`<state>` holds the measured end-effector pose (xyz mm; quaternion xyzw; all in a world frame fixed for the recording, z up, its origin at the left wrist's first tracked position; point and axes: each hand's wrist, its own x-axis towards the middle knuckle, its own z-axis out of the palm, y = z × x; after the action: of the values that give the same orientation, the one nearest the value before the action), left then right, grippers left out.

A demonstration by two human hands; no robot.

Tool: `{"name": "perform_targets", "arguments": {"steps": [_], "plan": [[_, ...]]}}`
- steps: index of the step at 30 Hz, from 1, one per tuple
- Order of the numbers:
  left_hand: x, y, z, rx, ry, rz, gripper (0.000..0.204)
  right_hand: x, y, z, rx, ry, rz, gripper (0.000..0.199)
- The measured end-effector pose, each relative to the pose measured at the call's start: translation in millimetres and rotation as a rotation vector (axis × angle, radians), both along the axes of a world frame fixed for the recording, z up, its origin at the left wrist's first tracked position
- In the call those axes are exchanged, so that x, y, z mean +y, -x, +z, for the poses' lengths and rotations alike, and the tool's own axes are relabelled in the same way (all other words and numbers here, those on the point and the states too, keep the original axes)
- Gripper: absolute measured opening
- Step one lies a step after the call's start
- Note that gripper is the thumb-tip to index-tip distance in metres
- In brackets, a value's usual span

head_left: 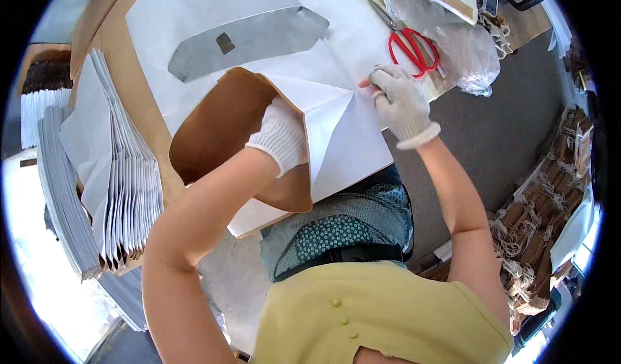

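A large paper bag [346, 141], white outside and brown inside, lies on its side with its mouth toward me. My left hand [283, 128], in a white knit glove, reaches into that mouth; the bag wall hides its fingers. The bag's far end is folded into creased triangles. At the outer edge of that end is my right hand [400, 102], also gloved, its fingers curled against the paper and a bare fingertip showing. Beyond the bag lies white paper with a grey, long-sided panel [249, 41] bearing a small dark square.
Red-handled scissors [414, 50] and crumpled clear plastic [469, 57] lie at the far right of the table. Stacked folded white bags [132, 189] stand at left. On the right, bundles of brown bags with white cords [537, 215] sit low, beyond the grey floor.
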<state>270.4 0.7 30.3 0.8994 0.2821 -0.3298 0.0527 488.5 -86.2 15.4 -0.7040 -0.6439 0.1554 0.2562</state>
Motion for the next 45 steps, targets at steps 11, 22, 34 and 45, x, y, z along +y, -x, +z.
{"name": "perform_targets", "arguments": {"steps": [11, 22, 34, 45], "plan": [[94.7, 71.3, 53.3, -0.535, 1.193, 0.947, 0.054, -17.7, 59.5, -20.0, 0.049, -0.112, 0.182, 0.055], [18.8, 79.0, 66.0, -0.305, 1.970, 1.325, 0.053, -11.4, 69.5, -22.2, -0.018, -0.075, 0.280, 0.063], [82.6, 82.8, 18.5, -0.462, 0.480, 0.791, 0.040, -17.0, 90.3, -20.2, -0.295, 0.037, 0.280, 0.072], [80.8, 78.9, -13.4, -0.422, 0.141, 0.651, 0.036, -49.3, 122.1, -17.0, -0.255, 0.067, 0.627, 0.048]]}}
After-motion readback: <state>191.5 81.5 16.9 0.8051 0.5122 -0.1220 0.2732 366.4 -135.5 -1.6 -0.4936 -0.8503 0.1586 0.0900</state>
